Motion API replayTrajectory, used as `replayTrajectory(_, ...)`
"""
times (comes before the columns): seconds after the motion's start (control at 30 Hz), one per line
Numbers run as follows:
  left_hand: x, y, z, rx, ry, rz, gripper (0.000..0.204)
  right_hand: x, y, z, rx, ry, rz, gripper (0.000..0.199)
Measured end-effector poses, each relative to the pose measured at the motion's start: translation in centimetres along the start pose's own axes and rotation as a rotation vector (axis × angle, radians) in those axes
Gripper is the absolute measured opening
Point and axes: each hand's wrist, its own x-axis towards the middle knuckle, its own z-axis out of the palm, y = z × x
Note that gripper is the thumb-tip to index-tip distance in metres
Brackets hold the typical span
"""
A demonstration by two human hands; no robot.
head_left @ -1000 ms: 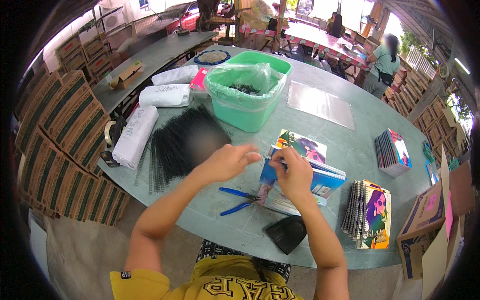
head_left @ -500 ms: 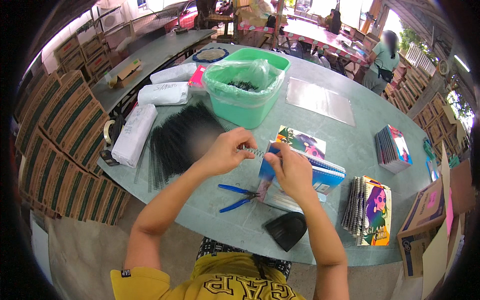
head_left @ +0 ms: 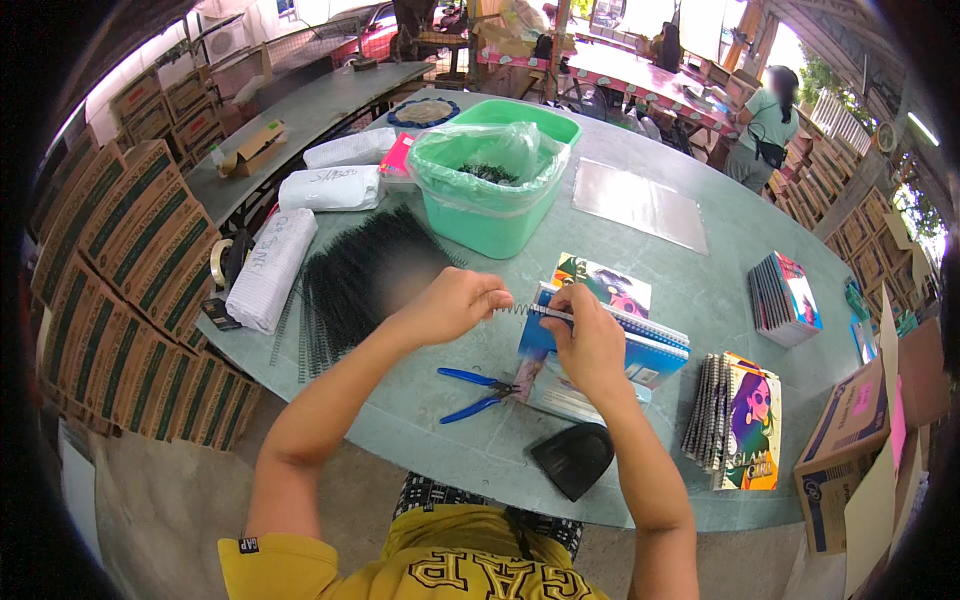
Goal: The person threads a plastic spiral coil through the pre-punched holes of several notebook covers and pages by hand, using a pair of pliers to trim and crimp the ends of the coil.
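Note:
Between my fingertips, my left hand (head_left: 458, 303) pinches the free end of a thin dark spiral binding coil (head_left: 518, 309). The coil runs to the top edge of a blue-covered notebook (head_left: 645, 365). My right hand (head_left: 590, 338) is closed over that edge, thumb at the front and fingers behind, partly hiding where coil and notebook meet. Beneath and behind it lies another notebook with an illustrated cover (head_left: 600, 278). Blue-handled cutting pliers (head_left: 475, 395) lie spread on the table, touched by neither hand. A black wedge-shaped block (head_left: 573, 461) sits nearer to me.
Loose black coils (head_left: 365, 270) are heaped left of my hands. Behind stands a green bin (head_left: 490, 225) lined with plastic. White rolled packages (head_left: 270, 268) line the left edge. Bound notebooks (head_left: 750, 425) stand at right, near an open carton (head_left: 850, 450). Someone stands far right.
My left hand has shifted slightly, its fingers now extended more toward the notebook. My right thumb and fingers have moved slightly along the notebook's edge. The view has barely shifted.

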Motion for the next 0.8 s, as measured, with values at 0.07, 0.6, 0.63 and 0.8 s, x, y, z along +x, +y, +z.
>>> replayTrajectory(0.07, -0.7, 0.6, 0.6, 0.203, 0.097, 0.182, 0.022, 0.2, 0.2, -0.3, -0.161, -0.15, -0.038, 0.017)
replayTrajectory(0.6, -5.3, 6.9, 10.8, -0.017, -0.034, 0.088, 0.033, -2.2, 3.0, -5.2, -0.307, 0.068, -0.025, 0.011)
replayTrajectory(0.63, -4.4, 7.4, 7.1, 0.037, 0.275, 0.114, 0.029, -2.8, 3.7, -6.2, -0.343, 0.042, 0.032, 0.012)
replayTrajectory(0.8, -3.3, 4.6, 4.7, 0.363, 0.356, 0.13, 0.026, -3.2, 3.3, -6.1, -0.227, -0.007, -0.009, 0.015)
